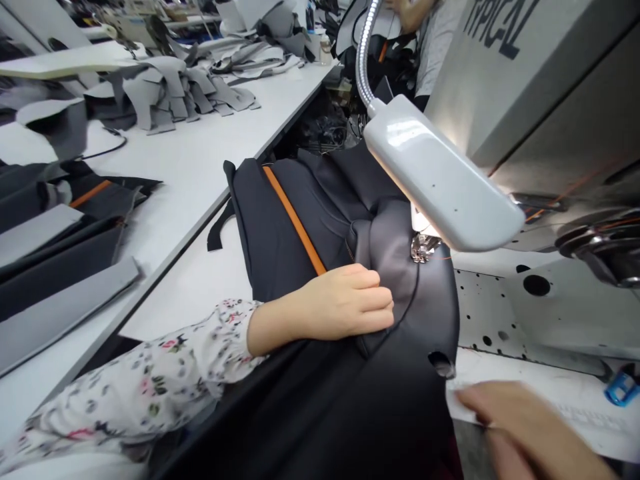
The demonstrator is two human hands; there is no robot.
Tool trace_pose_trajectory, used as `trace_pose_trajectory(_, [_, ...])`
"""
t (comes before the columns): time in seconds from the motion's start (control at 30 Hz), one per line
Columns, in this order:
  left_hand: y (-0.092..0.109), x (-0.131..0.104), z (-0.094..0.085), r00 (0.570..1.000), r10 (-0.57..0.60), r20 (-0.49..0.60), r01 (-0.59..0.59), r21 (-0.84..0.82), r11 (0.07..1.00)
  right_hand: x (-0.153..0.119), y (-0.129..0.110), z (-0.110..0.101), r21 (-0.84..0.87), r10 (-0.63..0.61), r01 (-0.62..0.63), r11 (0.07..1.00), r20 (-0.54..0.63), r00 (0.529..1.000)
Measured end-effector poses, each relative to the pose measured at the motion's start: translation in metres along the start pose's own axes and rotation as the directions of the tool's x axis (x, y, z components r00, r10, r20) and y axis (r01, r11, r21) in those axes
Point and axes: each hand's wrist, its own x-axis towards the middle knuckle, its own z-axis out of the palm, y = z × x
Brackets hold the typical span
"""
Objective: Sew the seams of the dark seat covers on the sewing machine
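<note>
A large black leather-like cover piece point(320, 393) with an orange stripe point(294, 217) lies over the sewing machine bed and spills toward me. My left hand point(345, 301) rests on it with curled fingers, gripping a fold of the material beside a seam line. The shiny presser foot point(426, 247) stands on the cover just to the right and above that hand, with orange thread near it; the needle itself cannot be made out. At the lower right, my right hand point(535, 430) is off the cover's edge, close to a hole in it. Motion smears its fingers.
A white lamp point(445, 180) on a flexible neck hangs over the sewing spot, below the machine head point(545, 80). Grey cut pieces point(170, 87) and stacked dark panels point(60, 247) lie on the left table. A blue object point(621, 389) sits far right. Another person's arm point(413, 13) shows behind.
</note>
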Motion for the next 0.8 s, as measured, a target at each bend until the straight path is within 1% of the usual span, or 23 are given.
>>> trace_pose_trajectory(0.03, [0.000,0.002,-0.006,0.999,-0.001,0.040,0.001,-0.009,1.000,0.005,0.004,0.002,-0.103,0.006,-0.016,0.994,-0.099,0.995])
trace_pose_trajectory(0.07, [-0.001,0.004,-0.011,0.996,-0.002,0.088,0.004,-0.017,1.000,0.011,0.007,0.006,-0.178,0.014,-0.040,0.983,-0.143,0.990])
trace_pose_trajectory(0.1, [-0.001,0.007,-0.015,0.990,-0.006,0.139,0.009,-0.023,1.000,0.019,0.008,0.011,-0.213,0.021,-0.048,0.976,-0.131,0.991])
trace_pose_trajectory(0.17, [-0.002,0.011,-0.022,0.976,-0.021,0.216,0.027,-0.025,0.999,0.033,0.008,0.023,-0.247,0.015,-0.030,0.969,-0.065,0.998])
trace_pose_trajectory(0.27, [-0.002,0.013,-0.026,0.968,-0.016,0.251,0.022,-0.023,0.999,0.048,0.004,0.031,-0.266,-0.005,-0.021,0.964,-0.096,0.995])
trace_pose_trajectory(0.37, [-0.002,0.011,-0.025,0.964,-0.011,0.267,0.019,-0.024,1.000,0.053,0.001,0.029,-0.281,-0.036,0.019,0.959,-0.057,0.998])
trace_pose_trajectory(0.43, [-0.002,0.008,-0.024,0.963,-0.018,0.268,0.025,-0.023,0.999,0.055,0.003,0.024,-0.321,-0.066,0.059,0.945,-0.012,0.998])
trace_pose_trajectory(0.6, [-0.006,0.006,-0.019,0.974,-0.015,0.227,0.023,-0.032,0.999,0.058,0.013,0.012,-0.426,-0.120,0.133,0.895,0.056,0.991])
trace_pose_trajectory(0.7, [-0.009,0.007,-0.016,0.987,-0.032,0.157,0.040,-0.048,0.998,0.063,0.018,0.008,-0.446,-0.150,0.173,0.878,0.086,0.985])
trace_pose_trajectory(0.8, [-0.012,0.007,-0.012,0.993,-0.060,0.098,0.069,-0.089,0.994,0.071,0.023,0.007,-0.449,-0.174,0.193,0.873,0.083,0.981])
